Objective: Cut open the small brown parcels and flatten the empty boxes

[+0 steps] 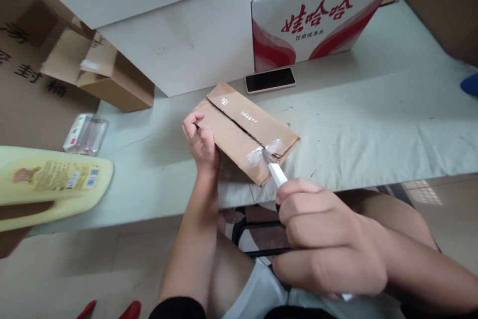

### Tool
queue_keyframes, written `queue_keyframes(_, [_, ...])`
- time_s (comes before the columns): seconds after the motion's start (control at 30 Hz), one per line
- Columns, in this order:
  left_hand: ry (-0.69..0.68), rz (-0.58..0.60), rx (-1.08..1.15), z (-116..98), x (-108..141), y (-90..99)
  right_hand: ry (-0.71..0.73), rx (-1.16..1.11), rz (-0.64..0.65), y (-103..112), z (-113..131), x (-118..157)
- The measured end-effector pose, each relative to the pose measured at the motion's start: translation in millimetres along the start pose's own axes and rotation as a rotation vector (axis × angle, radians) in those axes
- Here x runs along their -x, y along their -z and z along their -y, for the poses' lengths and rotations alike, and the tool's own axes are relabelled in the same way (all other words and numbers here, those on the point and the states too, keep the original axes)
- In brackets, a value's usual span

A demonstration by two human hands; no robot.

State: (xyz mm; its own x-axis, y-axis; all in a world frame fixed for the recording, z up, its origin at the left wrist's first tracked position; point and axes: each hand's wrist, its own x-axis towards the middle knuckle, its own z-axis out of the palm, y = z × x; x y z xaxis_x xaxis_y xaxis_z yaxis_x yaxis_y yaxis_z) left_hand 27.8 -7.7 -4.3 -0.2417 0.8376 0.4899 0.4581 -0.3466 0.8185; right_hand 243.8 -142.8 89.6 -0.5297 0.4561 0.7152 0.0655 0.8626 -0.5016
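Note:
A small brown cardboard box (pixel 231 132) lies slanted near the table's front edge, with a dark seam along its top and clear tape across the seam near its right end. My left hand (pixel 203 142) grips the box at its left side, thumb and fingers curled over the edge. In my right hand (pixel 328 239) is a knife (pixel 277 174) with a white handle, the fist wrapped round it. The blade tip touches the taped seam near the box's right end, and part of the handle is hidden in the fist.
Behind the box a phone (pixel 271 80) lies against a white and red carton (pixel 306 20). Further left stand a large white carton (pixel 194 40), an open brown box (pixel 115 77), a clear plastic container (pixel 86 134) and a yellow jug (pixel 100 172). Pale cloth covers the table (pixel 373 125).

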Motion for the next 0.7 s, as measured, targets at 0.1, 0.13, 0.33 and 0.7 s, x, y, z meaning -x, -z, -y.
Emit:
queue_keyframes(0.1, [-0.006,0.0,-0.006,0,0,0.1,0.005,0.007,-0.031,-4,-5,1])
queue_keyframes(0.13, [-0.01,-0.001,-0.01,0,0,0.0,0.007,0.007,-0.051,-5,-7,1])
queue_keyframes(0.33, [-0.021,0.011,-0.013,5,0,-0.3,-0.047,-0.033,-0.044,-3,-3,3])
queue_keyframes(0.7, [-0.02,0.007,0.003,1,1,0.1,-0.112,-0.039,-0.097,-1,1,0])
